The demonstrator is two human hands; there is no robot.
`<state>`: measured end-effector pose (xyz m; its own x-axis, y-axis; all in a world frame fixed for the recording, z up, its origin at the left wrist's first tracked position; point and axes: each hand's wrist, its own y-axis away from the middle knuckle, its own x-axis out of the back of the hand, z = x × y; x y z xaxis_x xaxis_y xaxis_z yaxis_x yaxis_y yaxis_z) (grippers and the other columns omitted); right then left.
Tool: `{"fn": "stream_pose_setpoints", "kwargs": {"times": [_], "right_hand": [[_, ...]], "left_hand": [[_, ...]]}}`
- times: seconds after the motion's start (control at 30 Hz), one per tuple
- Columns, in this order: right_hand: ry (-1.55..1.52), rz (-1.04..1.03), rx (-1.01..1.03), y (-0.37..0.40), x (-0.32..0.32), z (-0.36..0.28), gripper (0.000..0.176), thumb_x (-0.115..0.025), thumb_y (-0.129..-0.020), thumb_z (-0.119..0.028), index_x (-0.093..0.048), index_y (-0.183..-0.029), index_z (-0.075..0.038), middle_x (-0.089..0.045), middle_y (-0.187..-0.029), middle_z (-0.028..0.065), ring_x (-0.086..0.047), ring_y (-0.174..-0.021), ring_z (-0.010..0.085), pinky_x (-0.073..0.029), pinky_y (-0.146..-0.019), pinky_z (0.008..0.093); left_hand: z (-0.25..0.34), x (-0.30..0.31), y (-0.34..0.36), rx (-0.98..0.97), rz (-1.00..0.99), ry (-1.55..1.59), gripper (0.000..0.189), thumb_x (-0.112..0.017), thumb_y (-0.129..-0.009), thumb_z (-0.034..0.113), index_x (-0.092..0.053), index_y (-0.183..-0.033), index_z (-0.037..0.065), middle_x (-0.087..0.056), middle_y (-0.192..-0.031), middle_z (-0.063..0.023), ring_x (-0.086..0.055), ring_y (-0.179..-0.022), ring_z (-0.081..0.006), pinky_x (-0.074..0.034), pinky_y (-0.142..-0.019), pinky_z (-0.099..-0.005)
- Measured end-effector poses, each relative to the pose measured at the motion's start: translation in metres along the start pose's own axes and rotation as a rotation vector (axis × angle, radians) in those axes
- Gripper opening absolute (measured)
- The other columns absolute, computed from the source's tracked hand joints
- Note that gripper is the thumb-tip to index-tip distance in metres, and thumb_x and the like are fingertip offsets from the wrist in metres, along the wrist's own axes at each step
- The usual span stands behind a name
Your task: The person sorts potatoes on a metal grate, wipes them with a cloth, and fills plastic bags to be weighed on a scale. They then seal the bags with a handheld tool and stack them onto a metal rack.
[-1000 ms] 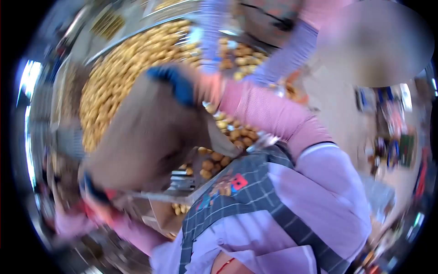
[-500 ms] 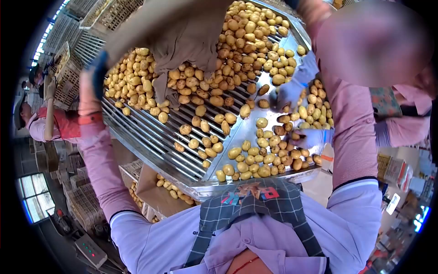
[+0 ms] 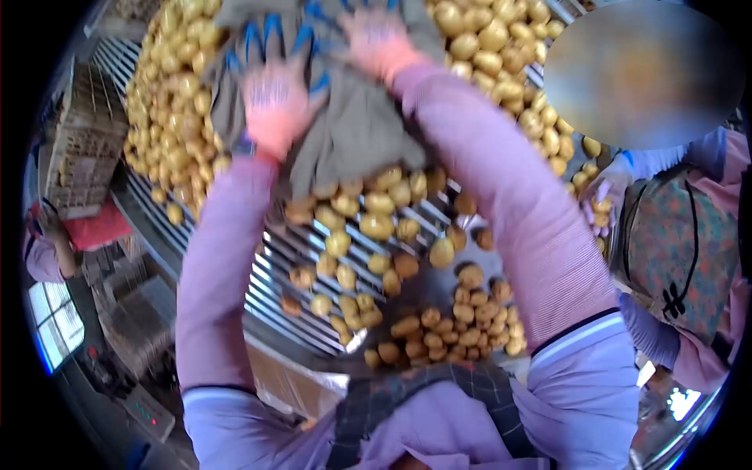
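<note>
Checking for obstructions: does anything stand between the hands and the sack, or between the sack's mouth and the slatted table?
Nothing visible. The left hand and right hand grip the sack directly; under its mouth only potatoes lie on the slatted table.

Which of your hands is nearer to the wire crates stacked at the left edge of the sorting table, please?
Left. The left hand is on the grey sack, on the side towards the wire crates. The right hand is on the sack's far side, farther from them.
</note>
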<state>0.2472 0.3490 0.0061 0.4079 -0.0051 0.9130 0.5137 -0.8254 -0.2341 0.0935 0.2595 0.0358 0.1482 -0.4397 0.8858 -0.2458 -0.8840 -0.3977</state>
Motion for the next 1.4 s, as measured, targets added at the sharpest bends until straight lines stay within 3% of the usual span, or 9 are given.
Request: {"fn": "stream_pose_setpoints", "kwargs": {"times": [0.07, 0.27, 0.37, 0.5, 0.8, 0.93, 1.1, 1.23, 1.4], "right_hand": [[-0.027, 0.336, 0.102, 0.007, -0.008, 0.003, 0.059, -0.05, -0.082, -0.053, -0.049, -0.128, -0.017, -0.062, -0.108, 0.0154, -0.057, -0.102, 0.0314, -0.044, -0.087, 0.0451], [0.152, -0.014, 0.175, 0.174, 0.016, -0.016, 0.044, -0.05, -0.086, -0.038, -0.052, -0.122, -0.013, -0.049, -0.125, 0.0207, -0.049, -0.113, 0.0379, -0.042, -0.092, 0.044], [-0.131, -0.043, 0.173, 0.177, 0.011, 0.014, 0.047, -0.05, -0.084, -0.044, -0.055, -0.12, -0.016, -0.063, -0.102, 0.0207, -0.059, -0.096, 0.035, -0.046, -0.084, 0.0417], [0.234, -0.064, 0.141, 0.291, 0.011, -0.05, 0.042, -0.052, -0.081, -0.037, -0.058, -0.117, -0.018, -0.039, -0.137, 0.0193, -0.035, -0.126, 0.0372, -0.018, -0.105, 0.0575], [-0.145, -0.45, 0.032, 0.319, 0.101, -0.096, 0.031, -0.055, -0.08, -0.041, -0.061, -0.096, -0.014, -0.064, -0.091, 0.013, -0.063, -0.086, 0.0284, -0.05, -0.073, 0.0409], [-0.02, -0.114, 0.408, 0.374, 0.038, -0.113, 0.044, -0.063, -0.072, -0.048, -0.064, -0.103, -0.018, -0.063, -0.095, 0.018, -0.055, -0.104, 0.0344, -0.046, -0.084, 0.0438], [-0.384, -0.435, -0.184, 0.325, 0.004, -0.134, 0.046, -0.06, -0.075, -0.042, -0.058, -0.115, -0.02, -0.056, -0.115, 0.0182, -0.05, -0.108, 0.0361, -0.037, -0.092, 0.0489], [-0.077, -0.178, 0.153, 0.384, 0.016, -0.133, 0.041, -0.052, -0.085, -0.035, -0.055, -0.12, -0.014, -0.049, -0.127, 0.0166, -0.04, -0.124, 0.0344, -0.029, -0.102, 0.0533], [-0.316, -0.401, -0.111, 0.404, -0.002, -0.143, 0.03, -0.053, -0.084, -0.032, -0.058, -0.104, -0.011, -0.048, -0.127, 0.0179, -0.04, -0.122, 0.0366, -0.029, -0.099, 0.0589]], "left_hand": [[0.018, 0.01, -0.007, 0.04, 0.029, -0.001, 0.057, -0.062, -0.072, 0.043, -0.055, -0.122, 0.016, -0.062, -0.096, -0.0199, -0.06, -0.086, -0.0332, -0.045, -0.08, -0.0451], [0.079, 0.03, 0.112, -0.082, -0.345, 0.576, 0.071, -0.065, -0.07, 0.041, -0.044, -0.133, 0.015, -0.042, -0.131, -0.026, -0.037, -0.124, -0.0418, -0.028, -0.105, -0.049], [0.093, 0.025, 0.125, 0.029, -0.401, 0.682, 0.055, -0.062, -0.075, 0.044, -0.053, -0.112, 0.005, -0.051, -0.114, -0.0265, -0.051, -0.102, -0.0404, -0.041, -0.087, -0.0473], [0.129, 0.074, 0.19, -0.146, -0.317, 0.518, 0.066, -0.063, -0.074, 0.046, -0.048, -0.129, 0.013, -0.044, -0.129, -0.0252, -0.05, -0.109, -0.0394, -0.04, -0.094, -0.0469], [0.086, 0.167, 0.192, -0.098, -1.008, 0.954, 0.04, -0.069, -0.072, 0.037, -0.067, -0.099, 0.008, -0.064, -0.086, -0.0205, -0.063, -0.079, -0.032, -0.05, -0.07, -0.0393], [0.122, 0.131, 0.322, -0.183, -0.639, 0.473, 0.081, -0.069, -0.068, 0.048, -0.04, -0.136, 0.014, -0.031, -0.138, -0.0273, -0.029, -0.129, -0.0414, -0.033, -0.103, -0.0481], [0.135, 0.101, 0.356, 0.246, -0.742, 0.472, 0.061, -0.063, -0.073, 0.041, -0.05, -0.116, -0.002, -0.053, -0.11, -0.0247, -0.051, -0.101, -0.0425, -0.039, -0.089, -0.0518], [0.168, 0.153, 0.358, 0.092, -0.598, 0.469, 0.08, -0.064, -0.072, 0.037, -0.035, -0.134, -0.005, -0.029, -0.142, -0.0229, -0.019, -0.131, -0.0514, -0.026, -0.104, -0.0533], [0.165, 0.125, 0.385, 0.331, -0.587, 0.727, 0.052, -0.059, -0.076, 0.024, -0.051, -0.122, 0.002, -0.053, -0.107, -0.023, -0.049, -0.101, -0.0411, -0.036, -0.088, -0.0513]]}}
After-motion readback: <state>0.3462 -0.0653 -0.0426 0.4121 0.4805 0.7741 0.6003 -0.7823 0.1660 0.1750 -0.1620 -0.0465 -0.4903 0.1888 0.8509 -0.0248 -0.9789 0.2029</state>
